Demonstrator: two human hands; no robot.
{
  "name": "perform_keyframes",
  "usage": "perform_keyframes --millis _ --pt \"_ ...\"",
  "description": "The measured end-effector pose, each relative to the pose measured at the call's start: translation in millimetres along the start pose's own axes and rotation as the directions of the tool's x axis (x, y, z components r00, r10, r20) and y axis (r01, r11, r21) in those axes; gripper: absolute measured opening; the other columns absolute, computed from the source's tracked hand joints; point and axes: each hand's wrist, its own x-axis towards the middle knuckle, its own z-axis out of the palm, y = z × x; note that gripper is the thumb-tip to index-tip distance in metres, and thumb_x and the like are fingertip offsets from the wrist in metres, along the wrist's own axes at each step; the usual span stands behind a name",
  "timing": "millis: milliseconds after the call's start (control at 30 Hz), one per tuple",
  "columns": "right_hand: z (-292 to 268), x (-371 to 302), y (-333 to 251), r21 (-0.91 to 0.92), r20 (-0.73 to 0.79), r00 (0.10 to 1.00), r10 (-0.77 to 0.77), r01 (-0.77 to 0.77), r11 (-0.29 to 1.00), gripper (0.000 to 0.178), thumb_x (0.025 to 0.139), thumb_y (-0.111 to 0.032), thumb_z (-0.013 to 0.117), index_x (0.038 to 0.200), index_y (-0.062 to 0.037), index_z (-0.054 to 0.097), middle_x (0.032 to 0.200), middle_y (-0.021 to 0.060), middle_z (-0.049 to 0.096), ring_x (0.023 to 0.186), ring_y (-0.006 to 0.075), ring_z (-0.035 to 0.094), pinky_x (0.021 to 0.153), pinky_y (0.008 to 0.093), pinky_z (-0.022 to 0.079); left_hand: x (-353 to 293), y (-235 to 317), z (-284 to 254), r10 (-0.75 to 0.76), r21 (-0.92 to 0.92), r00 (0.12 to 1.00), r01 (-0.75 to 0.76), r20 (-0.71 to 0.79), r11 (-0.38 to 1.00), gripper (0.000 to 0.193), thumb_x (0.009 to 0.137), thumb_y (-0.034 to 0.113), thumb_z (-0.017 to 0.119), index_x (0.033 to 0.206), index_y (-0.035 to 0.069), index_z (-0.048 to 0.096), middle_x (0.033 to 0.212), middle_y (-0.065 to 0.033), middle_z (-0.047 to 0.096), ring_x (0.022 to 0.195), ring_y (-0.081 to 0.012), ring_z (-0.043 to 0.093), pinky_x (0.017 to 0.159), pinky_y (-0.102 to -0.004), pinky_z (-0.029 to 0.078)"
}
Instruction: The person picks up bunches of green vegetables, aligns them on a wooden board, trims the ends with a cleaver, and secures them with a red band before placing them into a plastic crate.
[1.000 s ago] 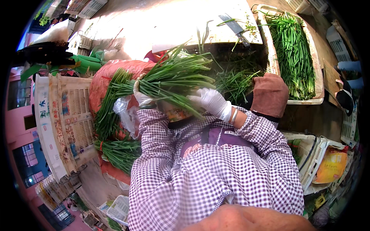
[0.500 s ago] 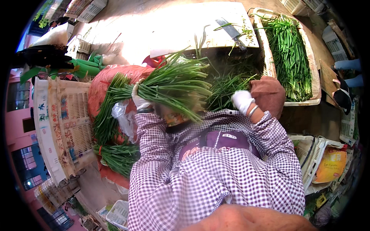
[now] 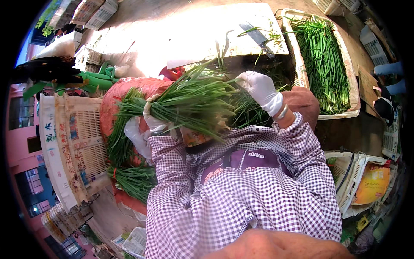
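Note:
My left hand [image 3: 154,115], in a white glove, is closed around a bunch of green chives [image 3: 189,101], whose loose ends fan out to the right. My right hand [image 3: 261,90], gloved in white with a bracelet at the wrist, is raised at the bunch's right end. Its fingers are pinched together on what looks like a thin chive leaf. Below that hand lie more loose chives [image 3: 250,108]. Left of my left arm, a tied bunch of chives [image 3: 133,181] rests on a red sack [image 3: 114,93], beside a clear plastic bag [image 3: 137,137].
A white board [image 3: 207,32] ahead carries a cleaver [image 3: 258,39] and leaf scraps. At the right stands a crate [image 3: 297,56] filled with chives. A brown cloth [image 3: 304,105] lies beside my right wrist. Stacked white crates [image 3: 86,146] stand at the left.
My right hand has moved up and left, from beside the brown cloth to the right end of the bunch. My left hand still holds the chives, almost in the same place.

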Motion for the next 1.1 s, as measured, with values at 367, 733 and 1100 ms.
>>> perform_keyframes --millis 367,733,1100 --pt "-7 3 -36 -0.207 -0.472 0.817 -0.332 0.263 0.942 0.022 0.08 -0.022 0.068 0.098 -0.0105 0.065 0.094 0.0053 0.059 0.09 0.0253 0.054 0.082 0.037 0.044 4 1 -5 -0.046 0.01 0.996 0.047 -0.079 0.999 0.015 0.082 0.013 0.057 0.096 0.006 0.061 0.104 -0.009 0.063 0.106 -0.0248 0.058 0.098 -0.0514 0.045" --pt "98 -43 -18 0.596 0.246 0.942 0.226 -0.331 0.732 0.023 0.089 -0.022 0.06 0.094 -0.0013 0.068 0.081 0.0102 0.068 0.072 0.0193 0.064 0.066 0.0336 0.049 3 -3 -17 0.016 -0.044 1.0 -0.017 -0.022 0.999 0.019 0.083 0.015 0.057 0.098 0.005 0.062 0.106 -0.0099 0.064 0.104 -0.0249 0.058 0.1 -0.0444 0.042" --pt "133 -33 -7 0.543 0.448 0.829 0.334 -0.55 0.635 0.033 0.084 -0.025 0.069 0.108 -0.0028 0.067 0.091 0.0124 0.07 0.079 0.018 0.066 0.075 0.0302 0.051 6 -5 -25 0.067 -0.086 0.995 -0.074 -0.08 0.994 0.02 0.084 0.016 0.057 0.098 0.004 0.063 0.107 -0.0115 0.064 0.105 -0.0247 0.058 0.1 -0.0433 0.042"
